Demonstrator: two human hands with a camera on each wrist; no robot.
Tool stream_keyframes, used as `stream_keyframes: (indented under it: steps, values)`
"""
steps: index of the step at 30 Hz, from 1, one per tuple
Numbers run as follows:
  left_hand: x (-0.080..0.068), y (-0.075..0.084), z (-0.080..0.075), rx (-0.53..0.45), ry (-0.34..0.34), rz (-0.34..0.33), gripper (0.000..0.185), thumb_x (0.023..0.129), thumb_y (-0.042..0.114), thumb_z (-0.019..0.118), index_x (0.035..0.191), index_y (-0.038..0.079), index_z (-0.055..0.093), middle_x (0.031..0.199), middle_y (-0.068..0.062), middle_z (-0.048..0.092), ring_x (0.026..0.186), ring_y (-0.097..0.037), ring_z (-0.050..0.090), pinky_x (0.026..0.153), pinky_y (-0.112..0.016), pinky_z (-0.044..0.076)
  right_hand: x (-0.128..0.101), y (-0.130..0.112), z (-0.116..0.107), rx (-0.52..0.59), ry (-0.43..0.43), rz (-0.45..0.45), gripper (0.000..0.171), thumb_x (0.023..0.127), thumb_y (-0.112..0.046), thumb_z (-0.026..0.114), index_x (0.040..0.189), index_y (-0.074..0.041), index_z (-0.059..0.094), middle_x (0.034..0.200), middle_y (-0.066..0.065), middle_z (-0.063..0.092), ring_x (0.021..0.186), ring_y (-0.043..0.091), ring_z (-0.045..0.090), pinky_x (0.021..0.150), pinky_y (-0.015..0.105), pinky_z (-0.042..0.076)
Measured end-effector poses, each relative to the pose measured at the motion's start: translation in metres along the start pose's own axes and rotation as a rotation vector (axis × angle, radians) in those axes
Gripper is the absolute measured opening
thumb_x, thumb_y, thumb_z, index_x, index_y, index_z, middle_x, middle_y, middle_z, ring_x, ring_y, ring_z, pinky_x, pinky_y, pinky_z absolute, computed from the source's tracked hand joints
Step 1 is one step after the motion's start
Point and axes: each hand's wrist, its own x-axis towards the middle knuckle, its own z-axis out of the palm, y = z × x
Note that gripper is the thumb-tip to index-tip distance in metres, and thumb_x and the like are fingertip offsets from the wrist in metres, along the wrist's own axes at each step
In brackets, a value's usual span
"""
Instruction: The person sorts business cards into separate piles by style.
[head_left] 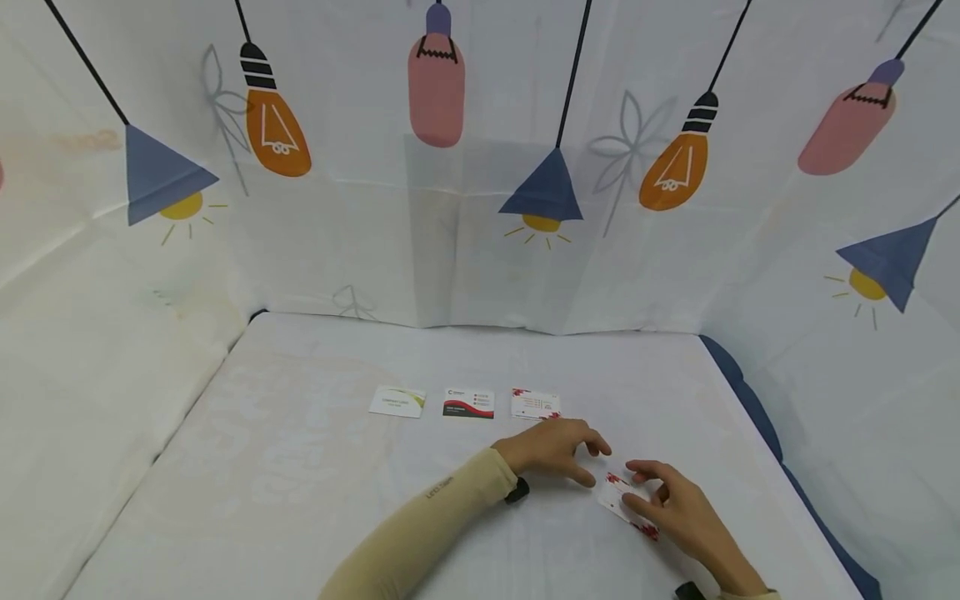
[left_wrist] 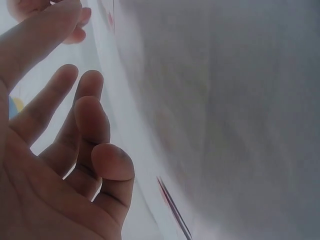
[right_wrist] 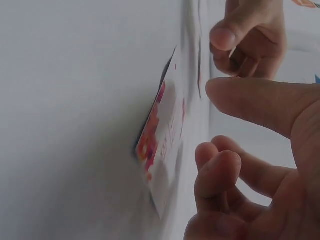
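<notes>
A small stack of white cards with red flower print (head_left: 617,497) lies on the white tablecloth (head_left: 315,483) between my two hands. My right hand (head_left: 637,487) hovers at its right edge with fingers loosely curled; in the right wrist view the stack (right_wrist: 162,145) lies flat, a small gap away from my right hand (right_wrist: 210,125). My left hand (head_left: 592,462) rests just left of the stack, relaxed and holding nothing. In the left wrist view my left hand (left_wrist: 85,115) shows loosely bent fingers over the cloth.
Three cards lie in a row farther back: a white and green one (head_left: 397,402), a dark and red one (head_left: 468,403), and a white one with red print (head_left: 536,404). A curtain printed with lamps (head_left: 480,167) walls the table's back and sides.
</notes>
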Motion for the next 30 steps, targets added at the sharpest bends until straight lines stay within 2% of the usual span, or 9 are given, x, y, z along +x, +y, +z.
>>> stream_keyframes:
  steps: [6, 15, 22, 30]
  values:
    - [0.006, 0.006, 0.006, 0.035, -0.022, 0.022, 0.049, 0.083, 0.031, 0.085, 0.129, 0.025, 0.068, 0.107, 0.015, 0.062, 0.098, 0.004, 0.055, 0.083, -0.010, 0.039, -0.011, 0.012, -0.007, -0.010, 0.012, 0.038, 0.064, 0.081, -0.037, 0.085, 0.134, -0.011, 0.061, 0.115, 0.007, 0.066, 0.070, 0.017, 0.053, 0.057, 0.028, 0.048]
    - [0.011, 0.012, 0.014, 0.101, -0.066, 0.008, 0.052, 0.083, 0.036, 0.085, 0.131, 0.029, 0.066, 0.111, 0.018, 0.058, 0.101, 0.006, 0.051, 0.089, -0.008, 0.037, -0.019, 0.020, -0.009, -0.005, -0.008, 0.109, 0.077, 0.076, -0.044, 0.088, 0.138, -0.008, 0.058, 0.118, 0.008, 0.064, 0.072, 0.018, 0.052, 0.059, 0.029, 0.046]
    - [0.008, 0.022, 0.010, 0.118, -0.078, -0.021, 0.053, 0.082, 0.033, 0.085, 0.131, 0.029, 0.066, 0.110, 0.016, 0.057, 0.097, 0.004, 0.051, 0.085, -0.009, 0.038, -0.021, 0.022, -0.006, 0.008, -0.002, 0.087, 0.076, 0.073, -0.039, 0.090, 0.136, -0.010, 0.060, 0.117, 0.007, 0.063, 0.067, 0.018, 0.052, 0.058, 0.027, 0.046]
    - [0.009, 0.023, 0.011, 0.136, -0.090, -0.010, 0.053, 0.083, 0.031, 0.085, 0.133, 0.028, 0.066, 0.106, 0.015, 0.057, 0.091, 0.004, 0.050, 0.082, -0.009, 0.037, -0.019, 0.022, -0.003, 0.024, -0.003, 0.075, 0.077, 0.069, -0.035, 0.093, 0.135, -0.010, 0.061, 0.116, 0.006, 0.062, 0.064, 0.019, 0.051, 0.056, 0.027, 0.046]
